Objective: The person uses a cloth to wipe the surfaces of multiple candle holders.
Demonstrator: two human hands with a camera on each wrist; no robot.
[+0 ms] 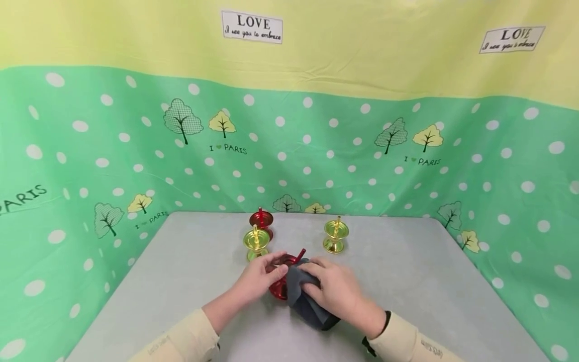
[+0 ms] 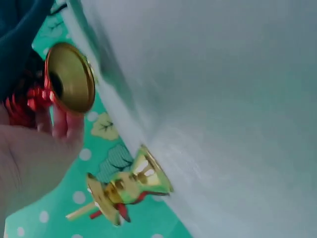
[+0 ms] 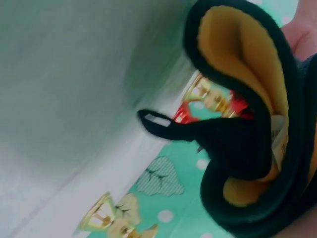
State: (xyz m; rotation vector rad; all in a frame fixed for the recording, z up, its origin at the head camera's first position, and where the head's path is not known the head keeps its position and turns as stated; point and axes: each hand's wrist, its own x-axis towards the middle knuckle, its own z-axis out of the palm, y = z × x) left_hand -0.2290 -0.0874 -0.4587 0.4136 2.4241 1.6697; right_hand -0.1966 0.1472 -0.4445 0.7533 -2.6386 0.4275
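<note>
My left hand holds a shiny red candle holder, tilted, with its thin stem pointing up and right. Its hollow golden base underside faces out in the left wrist view, above the grey table. A dark grey cloth is bunched in my right hand, whose thumb and fingers pinch it against the red holder's right side. Seen from the right wrist, the folded cloth shows an orange-yellow inner face, a white label and a hanging loop. The cloth hides part of the red holder.
Beyond my left hand stand a gold candle holder and, just behind it, a second red one. Another gold candle holder stands further right. The grey table ends at a green dotted curtain.
</note>
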